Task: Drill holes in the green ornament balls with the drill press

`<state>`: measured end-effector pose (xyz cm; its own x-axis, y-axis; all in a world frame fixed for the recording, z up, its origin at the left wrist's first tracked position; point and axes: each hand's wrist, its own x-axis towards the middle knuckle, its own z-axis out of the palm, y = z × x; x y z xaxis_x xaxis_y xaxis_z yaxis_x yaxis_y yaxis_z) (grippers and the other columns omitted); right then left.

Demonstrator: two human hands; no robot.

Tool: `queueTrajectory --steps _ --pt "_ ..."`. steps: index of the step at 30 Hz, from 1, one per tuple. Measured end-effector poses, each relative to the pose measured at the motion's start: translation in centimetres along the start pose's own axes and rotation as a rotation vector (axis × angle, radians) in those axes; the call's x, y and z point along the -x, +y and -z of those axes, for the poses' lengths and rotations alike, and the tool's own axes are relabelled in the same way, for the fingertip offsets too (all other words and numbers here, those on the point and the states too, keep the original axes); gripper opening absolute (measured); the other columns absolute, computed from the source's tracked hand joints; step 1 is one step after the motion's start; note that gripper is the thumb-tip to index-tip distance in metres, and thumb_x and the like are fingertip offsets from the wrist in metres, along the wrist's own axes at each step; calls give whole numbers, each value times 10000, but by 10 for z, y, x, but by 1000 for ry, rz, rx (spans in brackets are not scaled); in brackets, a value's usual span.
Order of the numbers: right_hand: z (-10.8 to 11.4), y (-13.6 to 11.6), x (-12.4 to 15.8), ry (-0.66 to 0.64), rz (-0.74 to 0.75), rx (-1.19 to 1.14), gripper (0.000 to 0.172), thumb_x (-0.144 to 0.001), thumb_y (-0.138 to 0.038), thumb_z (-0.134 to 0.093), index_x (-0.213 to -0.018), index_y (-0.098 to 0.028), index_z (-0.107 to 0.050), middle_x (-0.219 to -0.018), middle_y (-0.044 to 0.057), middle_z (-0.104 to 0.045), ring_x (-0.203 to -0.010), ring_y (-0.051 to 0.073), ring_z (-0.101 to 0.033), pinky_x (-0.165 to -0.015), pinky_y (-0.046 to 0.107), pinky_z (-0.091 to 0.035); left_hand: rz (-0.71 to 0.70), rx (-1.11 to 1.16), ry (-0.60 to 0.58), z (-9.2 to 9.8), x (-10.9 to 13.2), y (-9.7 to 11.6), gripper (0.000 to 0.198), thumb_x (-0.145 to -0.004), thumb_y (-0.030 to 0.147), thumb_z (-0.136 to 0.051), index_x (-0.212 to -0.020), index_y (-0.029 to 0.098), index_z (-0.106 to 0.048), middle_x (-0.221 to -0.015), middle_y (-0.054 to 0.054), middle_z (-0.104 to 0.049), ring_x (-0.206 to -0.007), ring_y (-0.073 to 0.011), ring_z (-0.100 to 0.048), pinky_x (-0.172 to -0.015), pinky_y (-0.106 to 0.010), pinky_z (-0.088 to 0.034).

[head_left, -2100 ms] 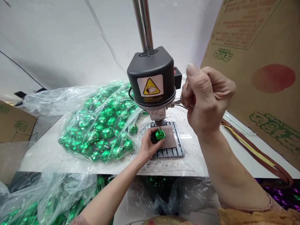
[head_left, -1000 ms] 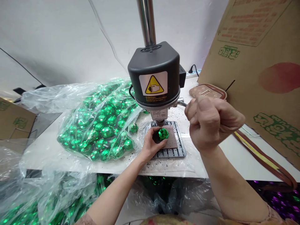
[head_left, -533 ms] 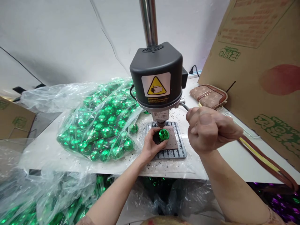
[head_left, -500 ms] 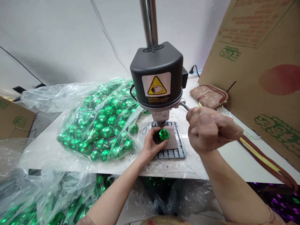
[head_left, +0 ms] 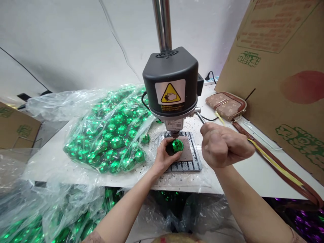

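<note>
A black drill press [head_left: 170, 79] with a yellow warning label stands at the middle. Under its chuck, a faceted green ball [head_left: 178, 145] rests on a tan pad [head_left: 186, 153] over the slotted metal base [head_left: 196, 165]. My left hand [head_left: 164, 155] grips that ball between thumb and fingers from the left. On the right, my right hand [head_left: 222, 145] is closed in a fist round the end of the press's metal lever [head_left: 199, 115]. Dark shavings lie scattered about the base.
A clear bag of green balls [head_left: 108, 131] lies left of the press, with one loose ball [head_left: 145, 138] beside it. A patterned purse [head_left: 225, 104] and a large cardboard box [head_left: 283, 77] stand right. More bagged balls [head_left: 25, 226] sit below the table's front.
My right hand has moved slightly down and left with the lever. My left hand keeps its hold on the ball. The whole view has shifted a little.
</note>
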<state>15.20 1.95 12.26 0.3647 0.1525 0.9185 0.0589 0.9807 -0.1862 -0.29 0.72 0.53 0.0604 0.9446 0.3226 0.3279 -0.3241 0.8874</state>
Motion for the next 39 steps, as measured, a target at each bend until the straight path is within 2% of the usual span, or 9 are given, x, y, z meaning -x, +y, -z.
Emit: queueTrajectory --steps 5,10,15,17,21,26,29,33,39 --pt "-21 -10 -36 128 -280 111 504 -897 -209 -623 -505 -204 -306 -452 -60 -283 -397 58 -279 -414 298 -210 28 2 7 -1 0 1 445 -742 265 -801 -1133 207 -596 -1100 -58 -699 -1028 -219 -678 -942 -396 -546" --pt "-27 -10 -61 48 -387 122 471 -903 -269 -643 -527 -234 -362 -460 -45 -331 -408 88 -301 -411 323 -267 -14 -75 37 1 1 3 429 -772 256 -791 -1156 215 -604 -1114 -68 -691 -1045 -229 -677 -934 -399 -552" --pt "-24 -8 -60 21 -374 98 489 -892 -377 -666 -544 -242 -350 -463 -43 -325 -406 106 -292 -417 346 -272 -272 -249 112 12 57 13 353 -859 256 -736 -1198 275 -641 -1223 -93 -649 -1115 -255 -669 -907 -405 -578" --pt "-23 -7 -59 24 -362 85 481 -895 -351 -664 -546 -237 -354 -462 -45 -329 -404 102 -297 -412 342 -273 -457 -308 -27 16 95 13 406 -866 232 -728 -1254 309 -638 -1356 -114 -602 -1138 -263 -667 -888 -387 -594" --pt "-24 -7 -60 46 -341 39 455 -896 -244 -653 -533 -226 -378 -457 -50 -350 -399 91 -306 -392 331 -255 -820 -529 -573 21 151 -9 506 -859 258 -724 -1341 332 -588 -1352 -127 -657 -1019 -259 -697 -892 -404 -599" --pt "-22 -8 -60 38 -354 8 441 -900 -210 -641 -533 -227 -398 -465 -57 -368 -404 78 -327 -400 309 -272 -451 -846 -856 25 154 -43 776 -804 135 -661 -1521 285 -405 -1346 -141 -656 -1085 -284 -692 -903 -394 -590" --pt "-22 -8 -59 38 -349 15 442 -903 -217 -642 -534 -230 -397 -462 -57 -366 -401 84 -332 -401 315 -284 -589 -678 -833 26 151 -33 574 -834 143 -611 -1384 293 -552 -1231 -111 -716 -974 -237 -718 -820 -338 -601" --pt "-22 -8 -58 42 -334 29 458 -901 -248 -652 -526 -222 -389 -448 -54 -379 -389 81 -328 -373 309 -261 -879 -382 -613 34 121 1 165 -873 261 -604 -1006 295 -696 -1064 -84 -754 -835 -215 -713 -691 -339 -599" --pt "-21 -8 -55 61 -308 9 439 -888 -212 -661 -522 -206 -420 -449 -57 -384 -385 68 -347 -387 299 -251 -236 -466 6 52 -48 4 121 -790 137 -606 -733 224 -668 -829 -106 -681 -823 -272 -660 -795 -428 -559"
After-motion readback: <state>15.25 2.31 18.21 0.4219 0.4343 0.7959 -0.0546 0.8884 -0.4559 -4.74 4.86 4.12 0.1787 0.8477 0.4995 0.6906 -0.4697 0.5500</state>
